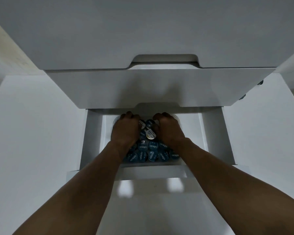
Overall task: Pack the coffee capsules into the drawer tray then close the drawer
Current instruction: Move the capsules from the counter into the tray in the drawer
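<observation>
An open white drawer holds a clear plastic tray filled with several dark blue coffee capsules. A few capsules with pale silver lids lie on top, near the middle. My left hand and my right hand rest palm down on the capsules at the tray's far end, side by side. The fingers of both curl downward by the far rim, so what they hold, if anything, is hidden. My forearms cover the tray's left and right sides.
A shut white drawer front with a cut-out handle overhangs the far end of the open drawer. The cabinet's white top lies above it. White panels flank both sides. The open drawer's front edge is nearest me.
</observation>
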Demonstrator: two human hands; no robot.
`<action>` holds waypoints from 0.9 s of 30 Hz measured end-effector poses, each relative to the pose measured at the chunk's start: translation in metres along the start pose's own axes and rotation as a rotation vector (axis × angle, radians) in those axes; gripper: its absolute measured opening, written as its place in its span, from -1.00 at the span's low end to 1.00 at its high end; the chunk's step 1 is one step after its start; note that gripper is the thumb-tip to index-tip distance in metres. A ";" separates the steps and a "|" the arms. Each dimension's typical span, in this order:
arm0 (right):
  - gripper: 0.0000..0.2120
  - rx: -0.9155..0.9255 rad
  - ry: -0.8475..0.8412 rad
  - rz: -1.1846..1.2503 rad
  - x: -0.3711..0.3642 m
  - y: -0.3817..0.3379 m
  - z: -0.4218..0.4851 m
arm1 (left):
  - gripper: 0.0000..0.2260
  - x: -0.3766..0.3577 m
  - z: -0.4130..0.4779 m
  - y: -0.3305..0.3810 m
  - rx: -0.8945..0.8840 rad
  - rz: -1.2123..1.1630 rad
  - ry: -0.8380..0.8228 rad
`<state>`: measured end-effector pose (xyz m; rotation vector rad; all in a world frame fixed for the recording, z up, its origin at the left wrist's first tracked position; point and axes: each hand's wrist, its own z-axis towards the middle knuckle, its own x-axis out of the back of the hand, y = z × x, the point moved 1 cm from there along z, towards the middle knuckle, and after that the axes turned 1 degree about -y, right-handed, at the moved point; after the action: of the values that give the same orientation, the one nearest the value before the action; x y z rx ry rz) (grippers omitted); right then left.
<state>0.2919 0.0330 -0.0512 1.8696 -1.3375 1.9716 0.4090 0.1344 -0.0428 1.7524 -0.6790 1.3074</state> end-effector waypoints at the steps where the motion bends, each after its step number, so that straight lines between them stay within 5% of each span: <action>1: -0.75 0.004 0.003 -0.017 0.005 0.000 -0.003 | -0.72 0.004 -0.004 0.004 0.008 0.003 -0.003; 17: -0.65 0.153 0.092 -0.173 0.074 -0.006 -0.088 | -0.72 0.049 -0.106 0.079 0.044 0.118 0.235; 27: -0.68 0.042 0.152 -0.195 0.086 -0.012 -0.178 | -0.76 0.063 -0.165 0.100 -0.105 0.126 0.308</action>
<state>0.1455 0.1151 0.0544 1.7521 -1.0392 2.0097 0.2655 0.2285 0.0659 1.4034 -0.6757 1.5582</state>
